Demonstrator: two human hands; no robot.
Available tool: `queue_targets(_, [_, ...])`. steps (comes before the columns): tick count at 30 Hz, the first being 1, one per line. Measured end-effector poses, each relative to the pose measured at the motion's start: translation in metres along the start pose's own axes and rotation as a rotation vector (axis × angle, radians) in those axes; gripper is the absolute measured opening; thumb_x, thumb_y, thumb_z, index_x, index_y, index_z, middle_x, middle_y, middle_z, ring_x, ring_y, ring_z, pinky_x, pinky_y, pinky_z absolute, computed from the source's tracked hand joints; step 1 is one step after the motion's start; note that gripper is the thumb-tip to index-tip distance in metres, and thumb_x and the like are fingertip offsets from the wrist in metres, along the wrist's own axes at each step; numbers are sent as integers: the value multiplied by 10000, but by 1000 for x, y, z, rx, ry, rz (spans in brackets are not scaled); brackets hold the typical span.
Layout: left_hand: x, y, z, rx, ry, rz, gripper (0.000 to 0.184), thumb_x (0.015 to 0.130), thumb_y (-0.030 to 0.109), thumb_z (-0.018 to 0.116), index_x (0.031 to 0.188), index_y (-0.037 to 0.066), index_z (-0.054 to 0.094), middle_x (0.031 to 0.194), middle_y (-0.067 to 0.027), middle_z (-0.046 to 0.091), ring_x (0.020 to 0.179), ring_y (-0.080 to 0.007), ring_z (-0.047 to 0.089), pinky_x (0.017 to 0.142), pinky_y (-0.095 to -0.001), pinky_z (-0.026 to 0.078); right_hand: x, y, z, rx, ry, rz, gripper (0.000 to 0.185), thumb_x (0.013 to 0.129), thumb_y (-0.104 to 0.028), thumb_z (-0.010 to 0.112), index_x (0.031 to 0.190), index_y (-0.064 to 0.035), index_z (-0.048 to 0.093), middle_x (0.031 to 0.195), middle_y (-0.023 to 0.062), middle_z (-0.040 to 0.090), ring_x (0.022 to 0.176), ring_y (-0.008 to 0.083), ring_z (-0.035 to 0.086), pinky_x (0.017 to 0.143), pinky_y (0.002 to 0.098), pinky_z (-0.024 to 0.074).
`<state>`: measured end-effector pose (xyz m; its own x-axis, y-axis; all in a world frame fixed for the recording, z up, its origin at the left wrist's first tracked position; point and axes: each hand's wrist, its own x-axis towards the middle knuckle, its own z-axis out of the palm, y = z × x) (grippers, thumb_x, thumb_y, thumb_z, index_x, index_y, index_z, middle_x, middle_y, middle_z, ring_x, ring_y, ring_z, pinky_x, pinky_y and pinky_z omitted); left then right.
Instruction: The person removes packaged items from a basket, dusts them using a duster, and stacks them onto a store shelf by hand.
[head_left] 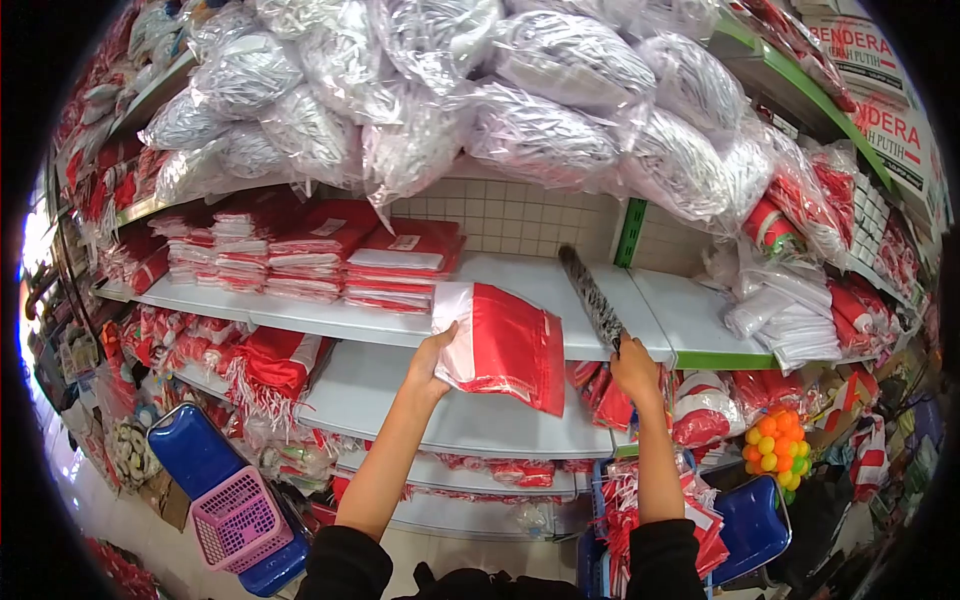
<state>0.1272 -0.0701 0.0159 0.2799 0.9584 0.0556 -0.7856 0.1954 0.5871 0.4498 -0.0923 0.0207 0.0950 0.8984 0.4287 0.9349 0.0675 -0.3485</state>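
My left hand (432, 362) grips the left edge of a red and white flag packet (515, 345) in clear plastic, held tilted in front of the shelf edge. In my right hand (635, 370) is the handle of a feather duster (592, 295), dark and speckled, its head pointing up and away over the grey shelf (510, 270). Left of the packet, stacks of folded red and white flag packets (395, 265) stand on that same shelf. Between the packet and the duster there is a gap.
Plastic bags of white strips (560, 130) bulge from the shelf above. Clear-wrapped white bundles (785, 310) lie at the right. Below stand a blue chair with a pink basket (240, 515), another blue chair (752, 530), and a crate of red and white flags (650, 510). Orange and yellow balls (777, 445) hang at right.
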Motion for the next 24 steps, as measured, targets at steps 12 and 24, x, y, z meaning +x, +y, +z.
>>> queue_targets(12, [-27, 65, 10, -144, -210, -44, 356, 876, 176, 580, 1176, 13, 480, 1078, -137, 602, 954, -247, 613, 844, -404, 503, -48, -125, 37, 1337, -11, 116, 435, 894, -151, 540, 1280, 3, 415, 1098, 131, 536, 992, 258, 542, 882, 396, 430])
queue_targets(24, [-19, 135, -59, 155, -197, 243, 584, 948, 419, 356, 1323, -27, 377, 1338, -149, 443, 1258, -246, 396, 1049, -386, 305, -62, -180, 12, 1622, 313, 66, 374, 809, 47, 586, 1175, 18, 520, 1015, 58, 609, 857, 119, 572, 750, 235, 452])
